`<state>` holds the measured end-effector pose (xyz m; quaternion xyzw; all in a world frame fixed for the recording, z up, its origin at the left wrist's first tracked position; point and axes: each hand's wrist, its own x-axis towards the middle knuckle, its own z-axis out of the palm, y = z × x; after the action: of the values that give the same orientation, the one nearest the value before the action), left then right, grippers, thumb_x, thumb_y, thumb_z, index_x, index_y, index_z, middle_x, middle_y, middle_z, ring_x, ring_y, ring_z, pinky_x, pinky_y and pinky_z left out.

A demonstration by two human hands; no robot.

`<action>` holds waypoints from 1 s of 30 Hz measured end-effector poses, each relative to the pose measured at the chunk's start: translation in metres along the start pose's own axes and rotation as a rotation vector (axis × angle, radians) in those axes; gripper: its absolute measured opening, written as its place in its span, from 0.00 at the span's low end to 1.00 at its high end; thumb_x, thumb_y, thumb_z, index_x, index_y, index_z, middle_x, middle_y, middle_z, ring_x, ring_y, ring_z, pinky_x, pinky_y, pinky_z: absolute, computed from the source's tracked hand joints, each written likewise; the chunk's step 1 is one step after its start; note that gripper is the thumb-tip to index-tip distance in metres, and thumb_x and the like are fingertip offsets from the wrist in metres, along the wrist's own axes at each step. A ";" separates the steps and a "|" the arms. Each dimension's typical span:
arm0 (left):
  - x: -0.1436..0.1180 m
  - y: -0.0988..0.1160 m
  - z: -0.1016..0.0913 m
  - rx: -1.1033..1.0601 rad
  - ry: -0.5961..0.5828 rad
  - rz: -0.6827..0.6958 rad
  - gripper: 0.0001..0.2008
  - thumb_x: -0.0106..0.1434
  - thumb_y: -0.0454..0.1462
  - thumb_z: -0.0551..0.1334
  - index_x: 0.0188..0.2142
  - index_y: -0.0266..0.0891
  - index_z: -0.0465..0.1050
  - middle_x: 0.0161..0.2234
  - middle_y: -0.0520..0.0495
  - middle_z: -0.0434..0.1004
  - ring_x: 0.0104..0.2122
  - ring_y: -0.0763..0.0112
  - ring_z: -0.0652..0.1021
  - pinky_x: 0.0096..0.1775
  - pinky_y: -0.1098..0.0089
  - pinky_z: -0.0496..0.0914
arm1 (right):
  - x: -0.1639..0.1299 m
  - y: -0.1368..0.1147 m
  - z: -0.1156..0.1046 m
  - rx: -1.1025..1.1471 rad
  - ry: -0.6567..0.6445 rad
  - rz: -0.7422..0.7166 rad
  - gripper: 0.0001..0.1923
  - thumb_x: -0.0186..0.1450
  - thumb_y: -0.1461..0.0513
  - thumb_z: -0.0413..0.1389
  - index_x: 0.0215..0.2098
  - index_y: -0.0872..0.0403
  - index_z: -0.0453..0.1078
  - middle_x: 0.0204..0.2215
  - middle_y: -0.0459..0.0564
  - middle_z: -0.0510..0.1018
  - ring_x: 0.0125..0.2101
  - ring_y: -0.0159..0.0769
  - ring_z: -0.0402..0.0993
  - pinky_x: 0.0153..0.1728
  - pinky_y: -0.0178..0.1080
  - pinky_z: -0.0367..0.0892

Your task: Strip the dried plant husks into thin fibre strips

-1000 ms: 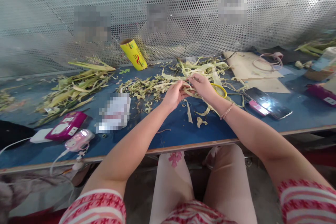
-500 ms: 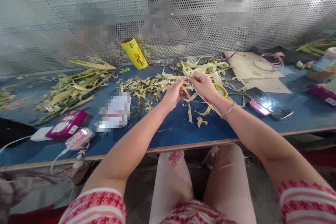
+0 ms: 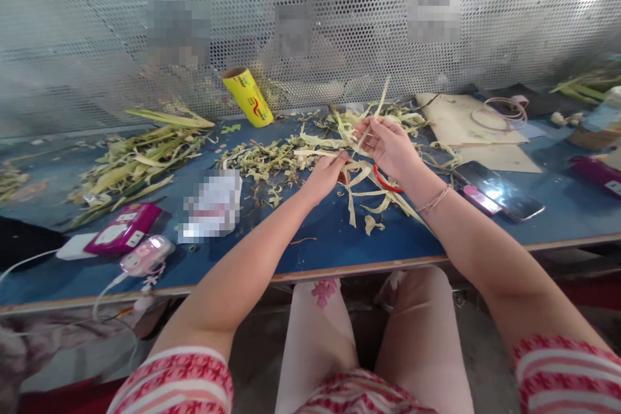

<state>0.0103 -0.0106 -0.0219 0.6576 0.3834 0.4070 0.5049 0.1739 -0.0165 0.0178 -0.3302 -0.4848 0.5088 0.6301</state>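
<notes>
While the right hand [image 3: 388,145] pinches a pale leaf strip [image 3: 376,111] upward, the left hand [image 3: 326,176], fingers closed, should pin the husk pile [image 3: 359,178] beneath it, peeling steadily.

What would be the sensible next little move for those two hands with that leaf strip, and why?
Probably the right hand should keep drawing its thin pale strip up and away, while the left hand pins the bundle of husk leaves on the blue table. The strip already stands lifted above the pile, seemingly part-peeled from it.
</notes>
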 end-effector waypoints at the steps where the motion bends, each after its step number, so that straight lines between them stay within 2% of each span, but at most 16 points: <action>1: 0.000 0.000 -0.001 0.026 0.007 0.018 0.19 0.70 0.47 0.54 0.30 0.38 0.75 0.20 0.49 0.71 0.21 0.73 0.73 0.29 0.71 0.69 | 0.000 -0.002 -0.001 0.017 0.002 -0.016 0.11 0.64 0.52 0.61 0.36 0.49 0.69 0.34 0.46 0.79 0.37 0.31 0.77 0.40 0.37 0.74; 5: -0.001 0.004 -0.002 0.087 0.054 0.027 0.18 0.70 0.45 0.55 0.27 0.38 0.73 0.17 0.52 0.65 0.19 0.77 0.67 0.24 0.74 0.60 | 0.000 -0.007 -0.001 -0.011 -0.028 -0.084 0.13 0.65 0.49 0.60 0.40 0.48 0.70 0.32 0.44 0.76 0.35 0.30 0.75 0.38 0.36 0.72; 8: -0.003 0.010 0.000 0.032 0.049 -0.026 0.19 0.70 0.42 0.54 0.25 0.37 0.71 0.17 0.53 0.62 0.17 0.80 0.62 0.22 0.74 0.57 | 0.000 -0.005 0.000 -0.093 -0.081 -0.128 0.12 0.67 0.49 0.58 0.40 0.47 0.70 0.25 0.42 0.68 0.29 0.29 0.69 0.33 0.34 0.68; 12: -0.003 0.015 0.001 -0.085 0.048 -0.041 0.17 0.70 0.39 0.53 0.25 0.36 0.68 0.21 0.52 0.69 0.16 0.82 0.61 0.22 0.75 0.57 | 0.000 0.000 0.000 -0.242 -0.188 -0.131 0.18 0.68 0.48 0.56 0.28 0.52 0.68 0.20 0.41 0.57 0.23 0.28 0.58 0.27 0.34 0.58; 15: -0.002 0.014 0.001 -0.147 0.042 -0.021 0.14 0.69 0.39 0.55 0.26 0.37 0.68 0.22 0.52 0.70 0.17 0.81 0.64 0.22 0.76 0.59 | -0.003 0.000 0.002 -0.420 -0.235 -0.137 0.27 0.64 0.45 0.58 0.19 0.53 0.59 0.18 0.41 0.54 0.22 0.27 0.51 0.25 0.36 0.50; 18: -0.001 0.014 0.001 -0.174 0.053 -0.030 0.13 0.68 0.38 0.56 0.27 0.36 0.69 0.22 0.52 0.70 0.20 0.78 0.69 0.24 0.76 0.63 | -0.007 -0.004 0.005 -0.522 -0.214 -0.147 0.31 0.59 0.42 0.61 0.17 0.52 0.52 0.18 0.41 0.51 0.22 0.27 0.47 0.25 0.37 0.47; 24: -0.003 0.015 0.004 -0.229 0.049 -0.097 0.13 0.68 0.40 0.57 0.29 0.36 0.71 0.25 0.49 0.75 0.25 0.74 0.75 0.32 0.72 0.72 | -0.004 -0.002 0.004 -0.645 -0.115 -0.140 0.27 0.58 0.41 0.62 0.21 0.52 0.59 0.18 0.40 0.55 0.22 0.28 0.48 0.24 0.37 0.45; 30: -0.001 0.009 0.002 -0.236 0.025 -0.097 0.13 0.68 0.40 0.55 0.31 0.36 0.73 0.28 0.46 0.79 0.31 0.69 0.80 0.39 0.66 0.76 | -0.002 -0.001 0.002 -0.717 -0.021 -0.159 0.24 0.61 0.45 0.61 0.22 0.51 0.60 0.16 0.40 0.54 0.21 0.28 0.48 0.25 0.38 0.46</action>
<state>0.0125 -0.0141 -0.0133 0.5693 0.3702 0.4326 0.5931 0.1720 -0.0189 0.0185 -0.4861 -0.6630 0.2594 0.5068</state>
